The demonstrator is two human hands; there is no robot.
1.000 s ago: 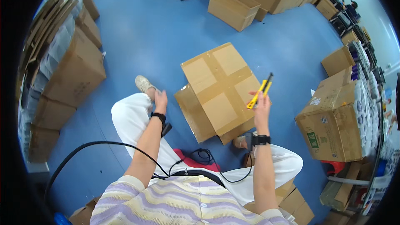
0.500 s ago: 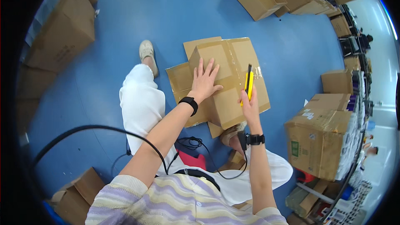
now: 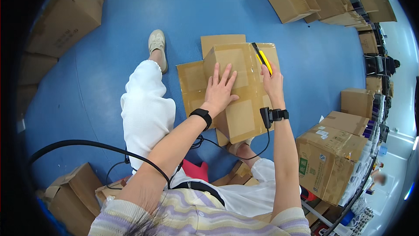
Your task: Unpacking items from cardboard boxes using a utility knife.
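The yellow utility knife (image 3: 262,59) lies along the far right edge of the taped cardboard box (image 3: 238,92), its long axis running from near the person's right hand (image 3: 273,83) up and away to the left, dark tip pointing away from the body. The right hand's fingers are clenched around the knife's handle end, wrist straight, forearm reaching forward. The left hand (image 3: 219,89) lies flat on the box top, fingers released and spread, while the box sits on the blue floor (image 3: 109,39) between the person's legs.
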